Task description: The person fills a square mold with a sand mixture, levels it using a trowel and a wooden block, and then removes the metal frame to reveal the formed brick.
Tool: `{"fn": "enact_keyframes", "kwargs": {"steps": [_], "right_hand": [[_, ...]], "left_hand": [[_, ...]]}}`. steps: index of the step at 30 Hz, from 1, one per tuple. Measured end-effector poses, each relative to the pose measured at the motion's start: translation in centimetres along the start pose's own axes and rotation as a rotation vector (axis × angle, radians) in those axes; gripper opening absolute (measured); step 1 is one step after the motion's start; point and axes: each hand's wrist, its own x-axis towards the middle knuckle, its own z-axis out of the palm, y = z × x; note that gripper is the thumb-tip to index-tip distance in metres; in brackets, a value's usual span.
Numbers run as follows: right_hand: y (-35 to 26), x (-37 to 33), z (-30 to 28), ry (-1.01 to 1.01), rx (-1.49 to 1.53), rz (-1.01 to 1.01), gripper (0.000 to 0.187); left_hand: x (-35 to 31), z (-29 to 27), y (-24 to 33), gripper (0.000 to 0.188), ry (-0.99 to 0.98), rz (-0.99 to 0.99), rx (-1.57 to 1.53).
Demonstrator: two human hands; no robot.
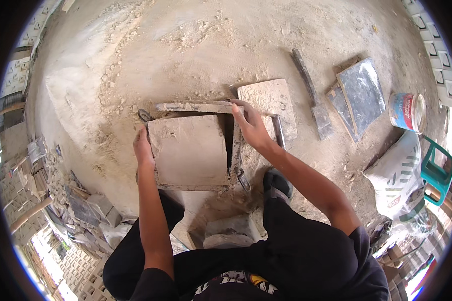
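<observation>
A square, dusty grey-beige block lies flat in front of me, inside a mould frame caked with the same dust. Dark gaps show between the block and the frame's far and right sides. My right hand is closed on the frame's far right corner, fingers over the top. At the block's left edge, my left hand grips the side of the frame; some of its fingertips are hidden. One metal loop sticks out at the far left corner, another metal loop at the near right.
Right of the frame lie a dusty square board, a metal bar, a long-handled flat tool and dark plates. Farther right stand a paint can, a white sack and a green stool. Rubble lies left.
</observation>
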Motion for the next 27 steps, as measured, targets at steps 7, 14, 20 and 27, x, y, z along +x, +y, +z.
{"fn": "enact_keyframes", "kwargs": {"steps": [7,14,20,27], "right_hand": [[1.5,-2.3,2.5,0.180,0.051,-0.017,0.057],[1.5,-1.4,4.7,0.111,-0.050,0.040,0.069],[2.9,-2.1,5.4,0.109,0.074,0.064,0.071],[3.9,-2.8,5.6,0.095,0.146,0.178,0.074]], "left_hand": [[-0.5,0.5,0.4,0.032,-0.024,-0.021,-0.039],[-0.8,0.9,1.4,0.028,-0.049,-0.119,-0.129],[-0.6,0.9,1.2,0.029,-0.022,-0.139,-0.131],[-1.2,1.1,1.9,0.029,-0.021,-0.088,-0.044]]}}
